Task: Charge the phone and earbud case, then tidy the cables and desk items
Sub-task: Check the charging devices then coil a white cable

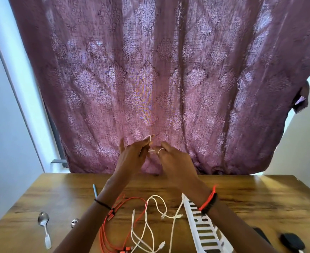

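White cable [149, 138] up in air over far edge of counter [260, 198], small loop pinched between fingers of left hand [132, 156] and right hand [172, 161], both gripping it. Wood-grain counter, purple patterned curtain [168, 70] behind, pale walls. Orange cable [114, 227] and loose white cables [147, 225] tangled at near edge. White slotted basket [203, 229] right of them, inside hidden by arm. Spoon [44, 223] near left edge, black item [292, 241] at near-right corner.

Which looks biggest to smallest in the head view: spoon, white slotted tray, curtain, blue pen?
1. curtain, fills most of the frame
2. white slotted tray, partly out of frame
3. spoon
4. blue pen, which lies farther back, so its rank below the spoon is unsure
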